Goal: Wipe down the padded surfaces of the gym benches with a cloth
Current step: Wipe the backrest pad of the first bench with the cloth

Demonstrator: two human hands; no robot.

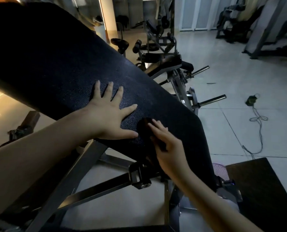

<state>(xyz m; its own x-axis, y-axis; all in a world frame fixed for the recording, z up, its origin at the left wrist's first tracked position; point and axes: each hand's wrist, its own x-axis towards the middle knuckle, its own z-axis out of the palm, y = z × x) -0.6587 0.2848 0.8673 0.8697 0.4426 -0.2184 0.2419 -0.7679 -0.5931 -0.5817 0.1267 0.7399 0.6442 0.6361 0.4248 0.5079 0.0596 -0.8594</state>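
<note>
Cloth [144, 129]: dark, on the bench pad's [55, 56] lower end, near its right edge.
Right hand [167, 145]: straight fingers press the cloth down.
Left hand [108, 114]: spread flat on the pad, beside the cloth.
Room: tiled floor [231, 141] to the right.

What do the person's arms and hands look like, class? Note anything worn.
Both forearms are bare to the picture's edge, no sleeve showing. The left hand and the right hand wear no gloves; no ring, watch or bracelet shows on the fingers or wrists. Dim light could hide small marks.
</note>
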